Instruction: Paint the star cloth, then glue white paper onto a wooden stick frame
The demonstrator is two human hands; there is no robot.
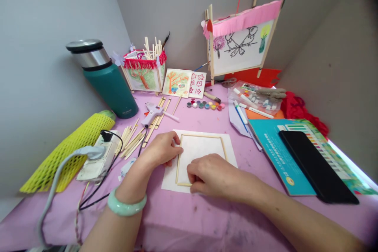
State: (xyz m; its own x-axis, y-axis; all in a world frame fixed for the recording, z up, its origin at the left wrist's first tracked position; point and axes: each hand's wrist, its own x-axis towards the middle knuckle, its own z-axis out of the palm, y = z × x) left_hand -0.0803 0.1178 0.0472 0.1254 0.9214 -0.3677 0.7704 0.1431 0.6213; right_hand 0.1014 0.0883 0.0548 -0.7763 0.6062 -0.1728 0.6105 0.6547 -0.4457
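A white sheet of paper [232,149] lies on the table in front of me. Four thin wooden sticks form a rectangle on it; the left stick [178,167], the top stick [201,136] and the right stick [223,147] show clearly. My left hand [165,147] is closed, with thumb and fingers pinching at the upper part of the left stick. With its fingers curled, my right hand [211,175] grips at the bottom stick [183,184] and hides most of it. The lower right corner of the rectangle is covered by that hand.
Left of the paper are a glue gun [153,113], loose sticks [132,141], a power strip [100,157] with cables and a green bottle [110,86]. Paint pots [206,105] stand behind. A book [274,153] and black phone [315,165] lie right. Stick-framed paper lanterns [144,75] stand at the back.
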